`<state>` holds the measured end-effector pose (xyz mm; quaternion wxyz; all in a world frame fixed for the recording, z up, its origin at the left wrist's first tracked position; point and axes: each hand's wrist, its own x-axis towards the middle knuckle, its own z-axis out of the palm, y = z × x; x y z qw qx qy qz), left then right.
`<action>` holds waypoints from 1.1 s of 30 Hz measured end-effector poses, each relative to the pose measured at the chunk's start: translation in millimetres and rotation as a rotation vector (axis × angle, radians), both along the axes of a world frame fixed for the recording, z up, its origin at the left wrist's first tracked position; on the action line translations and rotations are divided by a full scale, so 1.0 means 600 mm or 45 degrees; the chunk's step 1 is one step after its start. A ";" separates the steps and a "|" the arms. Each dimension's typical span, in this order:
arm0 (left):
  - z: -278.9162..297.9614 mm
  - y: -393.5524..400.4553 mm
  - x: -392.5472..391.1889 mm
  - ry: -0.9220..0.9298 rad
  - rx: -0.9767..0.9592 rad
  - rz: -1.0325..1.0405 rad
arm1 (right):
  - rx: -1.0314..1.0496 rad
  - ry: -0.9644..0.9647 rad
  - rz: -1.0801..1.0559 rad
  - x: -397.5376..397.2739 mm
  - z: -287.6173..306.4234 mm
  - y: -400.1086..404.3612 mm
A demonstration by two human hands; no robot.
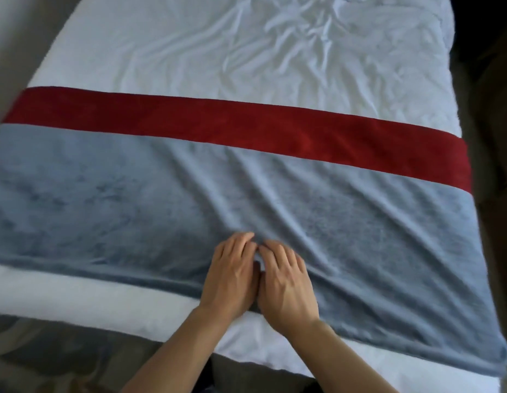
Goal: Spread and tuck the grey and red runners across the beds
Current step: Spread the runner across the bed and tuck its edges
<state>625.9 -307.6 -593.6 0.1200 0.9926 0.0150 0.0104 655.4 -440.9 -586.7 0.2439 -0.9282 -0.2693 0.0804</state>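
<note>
A wide grey runner [110,205] lies across the foot of a white-sheeted bed [206,49], with diagonal wrinkles in its right half. A narrower red runner [246,124] crosses the bed just beyond it, flat and touching the grey one's far edge. My left hand [232,275] and my right hand [286,282] rest side by side, palms down, on the near middle of the grey runner. Their fingers bend slightly and press into the cloth where the wrinkles meet.
The white sheet is creased toward the head of the bed. A strip of white bedding [76,296] shows below the grey runner at the near edge. Dark floor [496,137] runs along the bed's right side, and grey floor [33,350] lies at the lower left.
</note>
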 end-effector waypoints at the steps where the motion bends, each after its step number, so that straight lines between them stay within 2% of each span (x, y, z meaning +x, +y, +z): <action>1: -0.007 0.029 0.008 0.020 0.040 -0.002 | 0.027 -0.011 -0.029 0.003 -0.005 0.035; 3: -0.024 0.086 0.019 0.115 0.098 0.009 | 0.007 0.011 -0.055 0.009 -0.019 0.094; 7: -0.058 0.205 -0.013 0.236 0.067 0.025 | -0.267 -0.021 -0.083 0.001 -0.060 0.121; 12: -0.054 0.331 -0.033 0.266 0.098 0.160 | -0.486 0.034 -0.483 0.011 -0.047 0.074; 14: -0.042 0.327 -0.015 0.219 0.054 0.083 | -0.453 0.020 -0.435 0.021 -0.031 0.110; 16: -0.032 0.291 0.014 0.141 0.016 -0.079 | -0.350 -0.035 -0.256 0.034 -0.020 0.181; 19: -0.041 0.257 0.052 0.176 0.110 -0.177 | -0.215 -0.014 -0.128 0.058 -0.033 0.274; 23: -0.078 0.311 0.076 0.214 0.132 -0.067 | -0.355 0.003 -0.162 0.100 -0.079 0.247; 26: -0.084 0.380 0.089 0.222 0.148 0.072 | -0.453 -0.005 -0.345 0.137 -0.087 0.172; 30: -0.076 0.440 0.094 0.273 0.223 0.203 | -0.466 0.035 -0.540 0.163 -0.082 0.120; 33: -0.062 0.411 0.114 0.210 0.151 0.146 | -0.373 -0.017 -0.521 0.167 -0.071 0.167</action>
